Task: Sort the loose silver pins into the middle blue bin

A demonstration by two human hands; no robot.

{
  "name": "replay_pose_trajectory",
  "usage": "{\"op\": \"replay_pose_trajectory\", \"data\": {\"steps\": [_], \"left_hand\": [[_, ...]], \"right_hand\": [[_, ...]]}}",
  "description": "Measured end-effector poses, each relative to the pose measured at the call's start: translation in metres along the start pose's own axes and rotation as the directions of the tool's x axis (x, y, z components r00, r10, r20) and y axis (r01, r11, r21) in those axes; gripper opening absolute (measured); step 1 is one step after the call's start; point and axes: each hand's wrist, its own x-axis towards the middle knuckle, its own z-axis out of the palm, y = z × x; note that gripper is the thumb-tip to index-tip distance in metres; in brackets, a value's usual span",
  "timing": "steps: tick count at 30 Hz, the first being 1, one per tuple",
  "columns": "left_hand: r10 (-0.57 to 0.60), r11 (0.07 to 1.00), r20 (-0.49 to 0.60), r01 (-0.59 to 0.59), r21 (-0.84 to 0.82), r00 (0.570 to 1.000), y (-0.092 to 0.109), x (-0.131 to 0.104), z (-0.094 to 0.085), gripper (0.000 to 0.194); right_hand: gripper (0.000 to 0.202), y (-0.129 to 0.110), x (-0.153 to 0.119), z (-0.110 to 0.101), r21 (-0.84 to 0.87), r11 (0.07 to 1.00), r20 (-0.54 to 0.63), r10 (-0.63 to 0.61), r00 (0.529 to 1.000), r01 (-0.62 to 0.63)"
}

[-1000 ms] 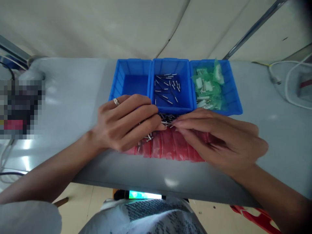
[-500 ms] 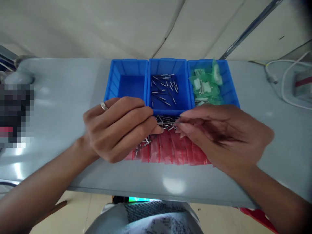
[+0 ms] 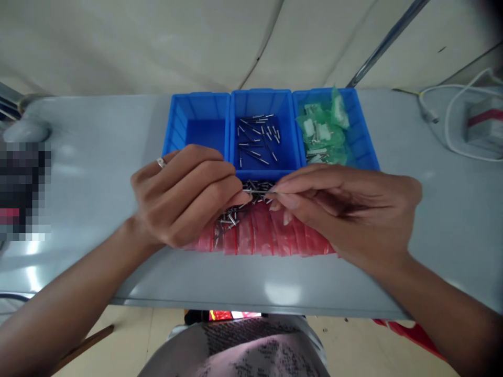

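Observation:
A thin metal blind rivet (image 3: 257,192) spans the small gap between my hands, lying roughly level. My left hand (image 3: 188,193), with a ring on one finger, is closed, its thumb and forefinger pinching one end. The other end is pinched between the thumb and fingertips of my right hand (image 3: 349,209). Under the hands lies a pile of loose rivets (image 3: 231,217), partly hidden. Red-edged clear plastic bags (image 3: 271,230) lie in an overlapping row in front of the pile. Just behind, the middle blue bin (image 3: 264,175) contains several scattered rivets.
A left blue bin (image 3: 200,96) and a right blue bin (image 3: 367,141) flank the middle one. Green plastic packets (image 3: 328,133) with white parts fill the right bin. A white cable (image 3: 448,133) and a box (image 3: 485,125) sit at the table's far right.
The view has shifted slightly, so the bins appear a little further left and higher. My fingertips are slightly closer together, with the rivet still between them.

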Motion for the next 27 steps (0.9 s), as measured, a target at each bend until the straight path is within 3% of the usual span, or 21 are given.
{"op": "replay_pose_trajectory", "data": {"steps": [3,5,8,9,11,13,15,18,22,27], "left_hand": [[-0.074,0.997,-0.021,0.074,-0.012,0.997,-0.001,-0.002,0.000,0.019],[-0.137,0.991,-0.043,0.137,0.002,0.990,-0.002,-0.002,0.000,0.029],[-0.198,0.978,-0.029,0.199,0.061,0.980,-0.007,-0.004,0.002,0.032],[-0.201,0.976,-0.005,0.201,0.082,0.980,-0.008,-0.004,0.003,0.029],[-0.202,0.976,0.068,0.195,0.098,0.977,-0.010,-0.006,0.005,0.022],[-0.227,0.972,0.160,0.214,0.093,0.961,-0.010,-0.006,0.007,0.016],[-0.256,0.966,0.210,0.242,0.088,0.944,-0.007,-0.007,0.008,0.013],[-0.271,0.963,0.223,0.261,0.074,0.937,-0.002,-0.007,0.008,0.014],[-0.232,0.973,0.219,0.223,0.064,0.948,0.001,-0.009,0.008,0.022],[-0.111,0.993,0.287,0.096,0.065,0.952,-0.005,-0.013,0.009,0.022]], "right_hand": [[0.016,0.001,0.001,0.000,0.001,0.999,-0.054,0.042,0.998,-0.042],[0.020,0.004,0.001,-0.001,0.116,0.986,-0.105,0.128,0.986,-0.115],[0.037,0.006,0.003,-0.005,0.370,0.913,-0.047,0.202,0.978,-0.170],[0.040,0.006,0.003,-0.007,0.354,0.921,-0.022,0.180,0.983,-0.161],[0.043,0.003,0.003,-0.010,0.155,0.985,-0.004,0.074,0.997,-0.073],[0.040,0.002,0.001,-0.012,-0.145,0.983,0.064,-0.106,0.992,0.115],[0.035,0.005,-0.001,-0.014,-0.391,0.839,0.242,-0.302,0.922,0.378],[0.037,0.014,-0.002,-0.014,-0.542,0.543,0.515,-0.389,0.764,0.642],[0.025,0.020,0.001,-0.009,-0.509,0.491,0.621,-0.359,0.697,0.707],[0.021,0.018,0.001,-0.011,-0.502,0.488,0.553,-0.453,0.699,0.714]]}}
